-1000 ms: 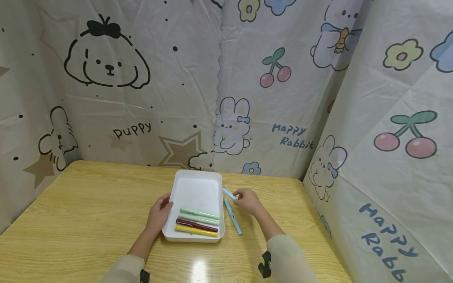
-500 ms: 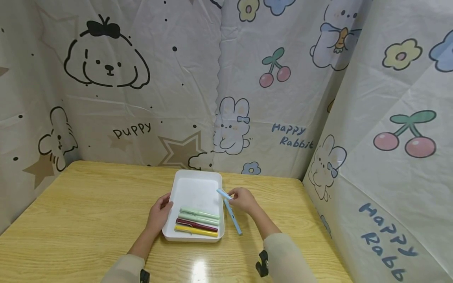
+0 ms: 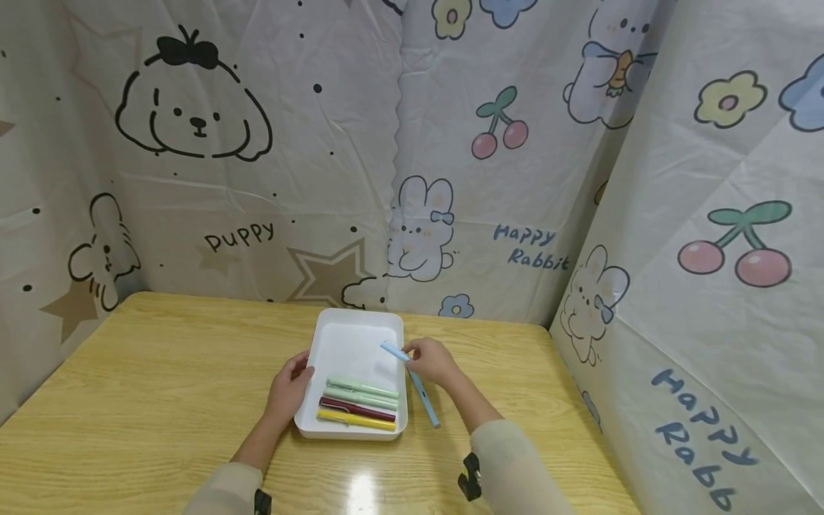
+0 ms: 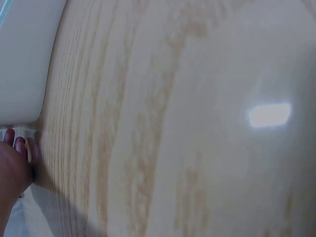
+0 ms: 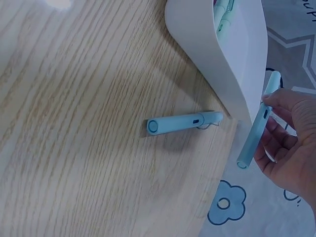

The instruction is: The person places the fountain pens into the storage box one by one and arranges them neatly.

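Observation:
My right hand (image 3: 435, 362) pinches a light blue pen (image 3: 393, 350) between thumb and fingers. In the head view the pen's far end overlaps the inside of the white tray (image 3: 350, 332); the right wrist view shows the pen (image 5: 256, 136) tilted beside the tray wall. A second light blue pen (image 3: 424, 400) lies on the table, just right of the tray. Across the tray's near half lie two pale green pens (image 3: 363, 388), a dark red pen (image 3: 356, 410) and a yellow pen (image 3: 356, 420). My left hand (image 3: 287, 388) holds the tray's left side, thumb at the rim.
The wooden table (image 3: 193, 372) runs back to a printed cloth (image 3: 322, 157) hung behind it. More of this cloth stands along the right side. Bright light reflects off the table's front.
My right hand has moved left with the light blue pen, bringing its end from beside the tray to over it. My left hand and the tray have stayed put.

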Motion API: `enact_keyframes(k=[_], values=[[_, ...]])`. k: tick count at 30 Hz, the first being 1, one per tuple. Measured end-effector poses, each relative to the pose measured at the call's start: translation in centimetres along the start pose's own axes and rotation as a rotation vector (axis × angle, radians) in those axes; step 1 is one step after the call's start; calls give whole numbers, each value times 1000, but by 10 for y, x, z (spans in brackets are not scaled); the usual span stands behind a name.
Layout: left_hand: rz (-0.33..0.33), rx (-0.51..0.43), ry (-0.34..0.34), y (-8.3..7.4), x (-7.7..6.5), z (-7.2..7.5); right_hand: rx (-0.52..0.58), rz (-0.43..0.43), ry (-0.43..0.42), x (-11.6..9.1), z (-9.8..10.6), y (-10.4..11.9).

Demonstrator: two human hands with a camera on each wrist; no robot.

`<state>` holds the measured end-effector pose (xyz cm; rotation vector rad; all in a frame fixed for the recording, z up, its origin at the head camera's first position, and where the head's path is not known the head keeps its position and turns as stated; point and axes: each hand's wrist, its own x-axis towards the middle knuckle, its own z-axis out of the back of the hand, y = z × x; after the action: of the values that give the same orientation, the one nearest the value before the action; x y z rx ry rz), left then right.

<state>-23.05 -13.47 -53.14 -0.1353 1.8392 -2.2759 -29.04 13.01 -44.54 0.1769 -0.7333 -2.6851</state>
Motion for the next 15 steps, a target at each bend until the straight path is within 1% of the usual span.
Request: enact_keyframes(k=[7,15], values=[[6,12,-8,0,1,-1,4,27,22,3,-4,7],[5,13,-10,-1,0,-1,-14,40,40,5,-7,14]])
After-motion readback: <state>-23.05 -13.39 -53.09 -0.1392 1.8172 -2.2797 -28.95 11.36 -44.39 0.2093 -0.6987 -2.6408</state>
